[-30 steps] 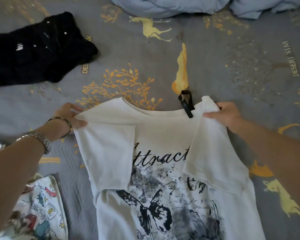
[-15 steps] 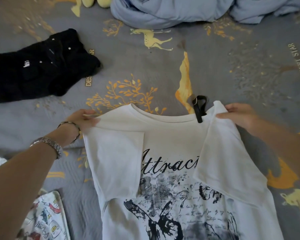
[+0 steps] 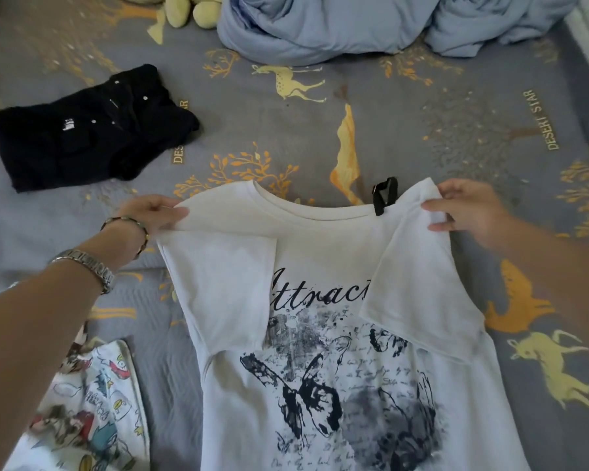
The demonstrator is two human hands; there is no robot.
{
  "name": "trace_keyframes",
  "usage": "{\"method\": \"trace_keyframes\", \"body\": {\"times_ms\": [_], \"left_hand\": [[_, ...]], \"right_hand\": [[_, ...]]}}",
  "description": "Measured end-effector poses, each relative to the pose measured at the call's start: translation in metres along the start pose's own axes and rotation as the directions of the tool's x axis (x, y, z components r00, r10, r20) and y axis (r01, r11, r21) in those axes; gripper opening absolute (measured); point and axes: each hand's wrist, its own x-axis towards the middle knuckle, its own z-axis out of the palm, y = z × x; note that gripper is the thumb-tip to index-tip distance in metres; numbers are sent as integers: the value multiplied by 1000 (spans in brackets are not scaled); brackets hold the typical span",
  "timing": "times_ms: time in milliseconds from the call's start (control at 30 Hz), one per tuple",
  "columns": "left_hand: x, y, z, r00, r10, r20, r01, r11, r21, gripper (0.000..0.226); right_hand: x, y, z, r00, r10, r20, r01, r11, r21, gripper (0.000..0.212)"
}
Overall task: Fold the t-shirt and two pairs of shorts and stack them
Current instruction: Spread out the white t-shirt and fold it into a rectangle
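A: From the head view, where does the white cotton t-shirt with the black butterfly print lie?

B: Front up on the grey bedspread patterned with gold deer and trees, collar at the far end, hem running out of the frame on the near side. Both sleeves are already turned in over the chest.

A: And the grips?

B: The left hand pinches the left shoulder, thumb on top of the cloth. The right hand pinches the right shoulder at the top of the folded sleeve, fingers curled round the edge. A small black strap loop sticks up at the collar, just beside the right hand.

A: How should the shirt handle?

B: Light and limp, by the look of it. It probably sags wherever it is unsupported, so the two shoulder corners seem the sensible hold, with the sleeves likely to slip open if it is lifted fast.

A: Room to work?

B: The black denim shorts with metal studs lie at the far left, well apart. The white cartoon-print shorts sit near left, just beside the shirt's left edge. A crumpled pale blue sheet lies far off. Bare bedspread shows to the right and beyond the collar.
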Motion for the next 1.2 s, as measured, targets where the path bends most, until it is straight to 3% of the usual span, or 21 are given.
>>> {"method": "trace_keyframes", "body": {"times_ms": [100,367,500,667,767,833,1000,1200], "left_hand": [[-32,3,-12,999,-27,45,29,997,-66,4],[-139,-18,-28,994,-11,108,40,961,-274,17],[-192,-52,-29,981,87,172,-38,962,-270,40],[-243,-103,-19,969,178,173,-181,984,2,29],[-267,-125,2,963,165,211,-199,968,152,42],[-280,-137,20,959,146,241,-197,959,205,35],[-293,-164,56,943,149,296,-258,891,373,15],[-291,-176,69,939,164,303,-317,754,575,14]], "right_hand": [[-33,-1,-12,999,-32,31,30,997,78,16],[-108,31,-50,990,-86,110,74,991,110,14],[-142,61,-66,979,-134,156,135,991,3,23],[-180,111,-78,961,-201,190,232,959,-161,30],[-196,144,-82,943,-252,218,303,920,-247,31],[-208,165,-83,923,-288,254,361,877,-316,28],[-216,212,-81,899,-337,281,438,713,-547,23],[-210,220,-90,859,-355,370,507,475,-719,27]]}}
